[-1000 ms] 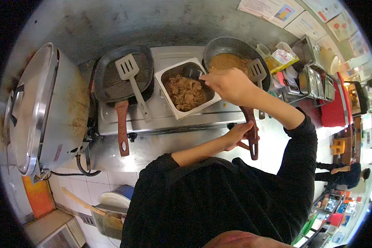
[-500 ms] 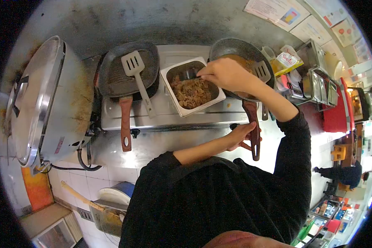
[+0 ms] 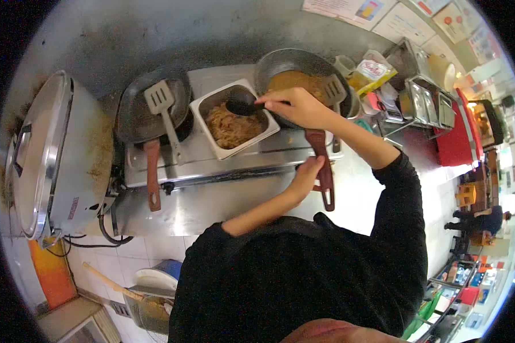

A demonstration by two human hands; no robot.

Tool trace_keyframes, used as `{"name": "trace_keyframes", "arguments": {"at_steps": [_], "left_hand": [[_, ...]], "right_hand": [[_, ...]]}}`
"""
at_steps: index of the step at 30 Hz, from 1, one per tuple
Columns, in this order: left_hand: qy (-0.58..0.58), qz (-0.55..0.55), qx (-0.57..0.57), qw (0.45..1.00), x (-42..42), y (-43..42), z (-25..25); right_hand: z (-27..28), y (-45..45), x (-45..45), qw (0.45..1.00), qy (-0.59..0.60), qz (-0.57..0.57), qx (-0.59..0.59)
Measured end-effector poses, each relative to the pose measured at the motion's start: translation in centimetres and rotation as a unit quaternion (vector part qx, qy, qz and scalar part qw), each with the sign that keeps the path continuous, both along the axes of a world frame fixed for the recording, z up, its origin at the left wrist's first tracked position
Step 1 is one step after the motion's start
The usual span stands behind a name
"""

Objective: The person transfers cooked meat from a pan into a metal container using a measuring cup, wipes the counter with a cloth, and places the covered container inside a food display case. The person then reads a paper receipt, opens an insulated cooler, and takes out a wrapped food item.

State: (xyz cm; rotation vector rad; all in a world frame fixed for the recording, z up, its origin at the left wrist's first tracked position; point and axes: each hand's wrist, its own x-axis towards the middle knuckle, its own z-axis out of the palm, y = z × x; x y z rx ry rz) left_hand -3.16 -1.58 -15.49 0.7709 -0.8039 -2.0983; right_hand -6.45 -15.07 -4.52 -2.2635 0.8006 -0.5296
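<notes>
"Where's the black scoop (image 3: pixel 243 107)?"

"At one o'clock inside the metal container (image 3: pixel 249 142), over the shredded brown food (image 3: pixel 230 132); the right hand (image 3: pixel 299 107) has its grip closed firmly on the scoop."

"And the left hand (image 3: pixel 306 177)?"

"Its grip curls around the pan handle (image 3: pixel 326 184), four o'clock from the container."

Steel cooktop (image 3: pixel 205 79), upper center of frame: square skillet (image 3: pixel 134 114) at left, metal food pan (image 3: pixel 250 142) mid, round frying pan (image 3: pixel 294 60) at right.
</notes>
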Motion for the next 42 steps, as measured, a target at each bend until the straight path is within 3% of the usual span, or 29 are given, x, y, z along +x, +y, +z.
{"name": "trace_keyframes", "arguments": {"at_steps": [1, 2, 4, 6, 8, 10, 14, 16, 20, 25, 30, 32, 34, 36, 39, 42], "left_hand": [[-0.033, 0.072, 0.014, 0.997, -0.3, 0.6, 0.3], [-0.088, 0.138, -0.007, 0.986, -0.2, 1.2, 0.6], [-0.181, 0.173, -0.061, 0.966, 0.8, 2.3, 1.0], [-0.305, 0.297, -0.325, 0.844, 1.1, 2.8, 2.6], [-0.354, 0.27, -0.418, 0.792, 1.3, 2.1, 7.9], [-0.432, 0.226, -0.52, 0.702, -0.2, -0.9, 11.6], [-0.721, 0.014, -0.434, 0.54, -4.5, -9.4, 12.5], [-0.747, -0.08, -0.389, 0.534, -5.9, -12.2, 11.9], [-0.774, -0.147, -0.313, 0.53, -6.8, -14.5, 11.5], [-0.763, -0.212, -0.34, 0.507, -6.7, -15.9, 10.0], [-0.762, -0.201, -0.371, 0.491, -2.3, -17.7, 9.4], [-0.736, -0.185, -0.287, 0.585, -0.2, -16.4, 13.1], [-0.706, -0.15, -0.23, 0.652, 2.0, -15.6, 14.9], [-0.682, -0.099, -0.203, 0.695, 4.4, -15.6, 15.3], [-0.658, -0.063, -0.193, 0.725, 6.9, -15.8, 15.3], [-0.61, -0.064, -0.192, 0.766, 8.5, -15.2, 16.0]], "right_hand": [[0.7, -0.1, -0.9, 0.996, -0.029, -0.033, 0.077], [1.3, -0.9, -2.0, 0.995, -0.065, -0.043, 0.069], [2.8, -1.4, -4.8, 0.956, -0.149, -0.124, 0.218], [3.8, -1.8, -8.3, 0.917, -0.199, -0.162, 0.305], [3.3, -3.0, -11.4, 0.887, -0.243, -0.171, 0.354], [3.0, -3.7, -13.7, 0.856, -0.288, -0.154, 0.401], [1.8, -4.8, -16.9, 0.829, -0.339, -0.167, 0.413], [2.0, -5.3, -18.2, 0.813, -0.36, -0.159, 0.429], [2.1, -5.3, -20.8, 0.806, -0.388, -0.161, 0.418], [1.6, -6.2, -22.8, 0.799, -0.393, -0.155, 0.428], [3.4, -6.6, -24.1, 0.845, -0.327, -0.248, 0.343], [2.5, -8.5, -25.5, 0.875, -0.283, -0.251, 0.302], [1.6, -9.9, -25.0, 0.947, -0.124, -0.257, 0.147], [-1.1, -12.5, -23.9, 0.975, 0.001, -0.211, -0.075], [-3.0, -11.7, -19.6, 0.946, 0.156, -0.133, -0.249], [-4.2, -11.3, -17.0, 0.858, 0.387, -0.077, -0.329]]}}
